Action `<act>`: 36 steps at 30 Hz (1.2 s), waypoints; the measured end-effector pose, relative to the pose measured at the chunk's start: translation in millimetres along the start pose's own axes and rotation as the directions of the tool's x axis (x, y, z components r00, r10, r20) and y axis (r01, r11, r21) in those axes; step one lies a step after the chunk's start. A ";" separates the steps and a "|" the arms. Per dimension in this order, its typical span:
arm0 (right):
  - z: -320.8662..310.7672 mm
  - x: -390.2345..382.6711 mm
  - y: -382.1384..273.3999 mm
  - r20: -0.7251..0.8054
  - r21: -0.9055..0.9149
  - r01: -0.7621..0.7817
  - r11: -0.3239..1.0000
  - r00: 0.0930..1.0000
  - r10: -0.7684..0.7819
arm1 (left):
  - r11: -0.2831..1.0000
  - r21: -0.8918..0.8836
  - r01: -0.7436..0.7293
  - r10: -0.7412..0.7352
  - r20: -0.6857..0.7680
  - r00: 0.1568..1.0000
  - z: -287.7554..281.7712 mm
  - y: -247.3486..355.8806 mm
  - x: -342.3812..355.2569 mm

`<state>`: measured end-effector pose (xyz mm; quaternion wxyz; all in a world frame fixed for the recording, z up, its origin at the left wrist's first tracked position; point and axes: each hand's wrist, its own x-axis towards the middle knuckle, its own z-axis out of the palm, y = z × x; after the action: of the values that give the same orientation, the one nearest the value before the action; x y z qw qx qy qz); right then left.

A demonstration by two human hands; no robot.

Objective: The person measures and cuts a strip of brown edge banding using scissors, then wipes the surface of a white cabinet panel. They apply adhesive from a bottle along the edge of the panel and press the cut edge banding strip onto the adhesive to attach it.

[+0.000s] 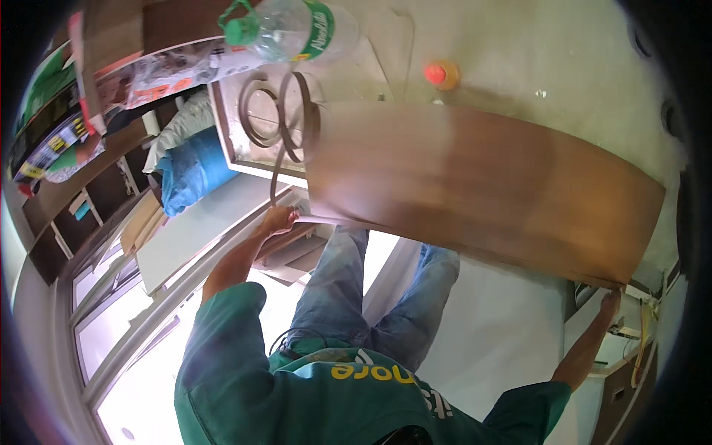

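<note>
A long brown wood-look panel [482, 185] lies across the worktop in front of me. My left hand [278, 220] is at its near left corner, fingers closed on a brown edge-banding strip [274, 182]. From there the strip runs up into loose coils [259, 111] beside the panel's left end. A pale length stretches from my fingers to the panel's near edge; whether it is attached there I cannot tell. My right hand [611, 302] grips the panel's near right corner, its fingers partly hidden.
On the pale worktop [512, 44], past the panel, are a small bottle with an orange cap [441, 74] and a clear plastic bottle with a green cap [297, 30]. A blue bag [196, 167] and boards [185, 237] lie to the left. Cables [644, 334] hang at the right.
</note>
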<state>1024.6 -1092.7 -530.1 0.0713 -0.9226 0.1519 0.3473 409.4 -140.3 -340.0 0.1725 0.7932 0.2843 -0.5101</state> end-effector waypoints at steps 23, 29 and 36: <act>170.1 -307.6 -269.1 -0.574 0.331 0.790 0.517 0.603 -0.554 | 0.812 -0.202 -0.548 0.485 -0.289 0.826 -65.9 -25.1 -151.6; 245.9 -481.4 -392.2 -0.563 0.410 0.674 0.614 0.717 -0.412 | 0.715 -0.185 -0.674 0.596 -0.342 0.726 -62.5 -73.9 -161.5; 230.8 -536.6 -531.4 -0.486 0.474 0.626 0.619 0.773 -0.408 | 0.668 -0.211 -0.714 0.635 -0.339 0.694 -52.7 -100.4 -165.2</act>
<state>674.6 -412.6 -333.5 0.4377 -0.8953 -0.0112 0.0823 331.4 -77.8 -166.3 0.4435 0.8563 0.0670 -0.2563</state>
